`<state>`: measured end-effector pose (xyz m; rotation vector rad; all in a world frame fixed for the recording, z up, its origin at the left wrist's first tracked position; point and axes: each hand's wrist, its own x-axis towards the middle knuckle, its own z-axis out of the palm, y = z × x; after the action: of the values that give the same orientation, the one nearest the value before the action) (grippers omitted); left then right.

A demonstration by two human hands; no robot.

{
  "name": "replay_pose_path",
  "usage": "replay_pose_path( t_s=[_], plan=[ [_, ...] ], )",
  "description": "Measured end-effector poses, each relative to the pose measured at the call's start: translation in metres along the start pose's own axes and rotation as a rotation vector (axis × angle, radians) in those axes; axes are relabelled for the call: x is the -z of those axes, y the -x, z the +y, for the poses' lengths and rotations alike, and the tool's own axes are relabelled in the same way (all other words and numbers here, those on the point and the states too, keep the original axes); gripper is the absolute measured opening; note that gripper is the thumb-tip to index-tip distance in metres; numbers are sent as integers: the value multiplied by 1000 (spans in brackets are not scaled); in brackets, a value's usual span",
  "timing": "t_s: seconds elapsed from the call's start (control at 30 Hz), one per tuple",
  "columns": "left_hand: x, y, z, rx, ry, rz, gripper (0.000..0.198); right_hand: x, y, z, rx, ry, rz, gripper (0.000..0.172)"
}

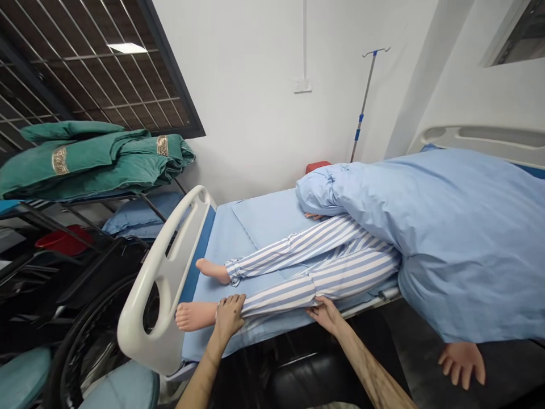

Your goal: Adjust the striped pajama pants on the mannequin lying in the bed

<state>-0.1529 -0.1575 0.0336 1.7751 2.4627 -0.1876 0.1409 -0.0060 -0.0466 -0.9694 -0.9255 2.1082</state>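
A manikin in blue-and-white striped trousers point(293, 289) lies on a bed with its legs bare of the quilt. My left hand point(230, 314) is wrapped over the near ankle, beside the bare near foot point(196, 316). Under the near knee, my right hand point(326, 314) grips the leg from below, its fingertips partly hidden by the cloth. The far foot point(214, 271) rests on the pale blue sheet point(232, 227). A light blue quilt point(447, 227) covers the manikin from the thighs up, and a manikin hand point(463, 363) hangs out below its edge.
The white footboard point(164, 272) stands just left of the feet. Further left are a wheelchair wheel point(91, 341), stools point(123, 386) and folded green covers point(97, 159). An IV pole point(364, 105) rises behind the bed. A black seat point(317, 380) is below my arms.
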Motion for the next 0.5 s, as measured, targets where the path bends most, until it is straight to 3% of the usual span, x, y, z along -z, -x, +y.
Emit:
replay_pose_path(
  t_s=[0.1,0.3,0.4,0.5],
  plan=[
    [-20,-6,-2,0,46,-42,57,9,1,6,-191,-26,34,16],
    [-35,-16,-4,-6,45,-47,48,15,18,3,-292,268,17,19],
    [-37,-21,-5,-7,63,-64,48,6,31,4,-338,425,-29,28],
    [-37,-24,-6,-38,66,-99,49,-19,41,11,-348,540,-157,30]
  ],
)
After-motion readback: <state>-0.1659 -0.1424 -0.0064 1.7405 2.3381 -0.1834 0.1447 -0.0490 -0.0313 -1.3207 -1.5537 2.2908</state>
